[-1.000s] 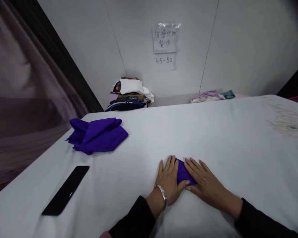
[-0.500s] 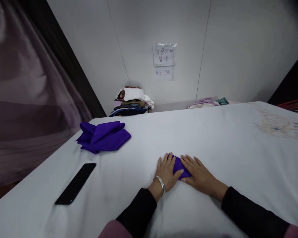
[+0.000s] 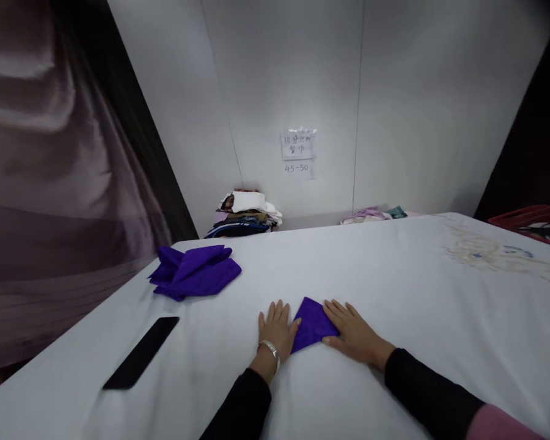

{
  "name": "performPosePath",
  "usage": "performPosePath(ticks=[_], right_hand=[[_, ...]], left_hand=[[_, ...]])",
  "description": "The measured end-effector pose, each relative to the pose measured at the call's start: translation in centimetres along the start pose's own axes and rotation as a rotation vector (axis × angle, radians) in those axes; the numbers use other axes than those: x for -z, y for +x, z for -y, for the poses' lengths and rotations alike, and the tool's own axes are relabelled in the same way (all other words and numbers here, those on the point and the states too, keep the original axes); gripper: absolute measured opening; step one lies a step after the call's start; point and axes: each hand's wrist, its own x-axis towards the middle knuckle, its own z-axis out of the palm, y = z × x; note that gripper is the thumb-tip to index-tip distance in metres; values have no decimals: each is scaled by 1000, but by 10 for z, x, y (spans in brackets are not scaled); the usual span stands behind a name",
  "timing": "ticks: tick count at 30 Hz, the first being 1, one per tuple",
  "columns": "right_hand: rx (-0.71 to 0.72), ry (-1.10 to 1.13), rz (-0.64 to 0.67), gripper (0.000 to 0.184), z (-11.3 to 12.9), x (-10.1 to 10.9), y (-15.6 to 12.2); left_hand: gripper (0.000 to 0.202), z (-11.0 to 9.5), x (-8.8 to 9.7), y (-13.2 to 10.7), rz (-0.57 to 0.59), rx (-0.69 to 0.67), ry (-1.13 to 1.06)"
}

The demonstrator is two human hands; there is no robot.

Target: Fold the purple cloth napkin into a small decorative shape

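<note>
A small folded purple cloth [image 3: 312,324] lies on the white table cover [image 3: 394,275] right in front of me. My left hand [image 3: 275,326], with a silver bracelet at the wrist, lies flat beside the cloth's left edge, fingers stretched out. On the other side my right hand [image 3: 352,330] also lies flat, its fingers touching the cloth's right edge. Neither hand grips anything.
A loose pile of purple cloths [image 3: 195,271] sits at the table's far left. A black phone [image 3: 142,352] lies near the left edge. Stacked folded clothes [image 3: 246,213] and more fabric [image 3: 371,213] sit behind the table below a paper sign [image 3: 297,152]. A curtain [image 3: 50,183] hangs left.
Both hands have slid apart off the purple cloth, so more of it shows between them. The camera has tilted up and pulled back.
</note>
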Motion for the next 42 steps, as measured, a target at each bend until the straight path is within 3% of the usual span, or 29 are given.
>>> performPosePath(ticks=[5,16,22,27,33,38,42], right_hand=[[-24,5,-7,79,4,1,-2],[-35,-8,-12,82,5,1,-2],[-27,-30,-26,81,5,-1,-3],[-41,-26,-19,79,6,2,-4],[-86,76,-84,61,3,2,-1],[-67,167,-210,52,-6,-7,2],[-48,341,-298,58,-16,-14,5]], left_hand=[[52,5,2,-9,-74,48,-6],[23,-4,6,-28,-298,-11,-153],[26,-13,14,-26,-207,35,-188],[39,-21,18,-5,-22,80,-280],[26,-20,20,14,102,73,-415],[19,-18,12,12,81,15,-643],[18,-15,3,11,172,-61,-927]])
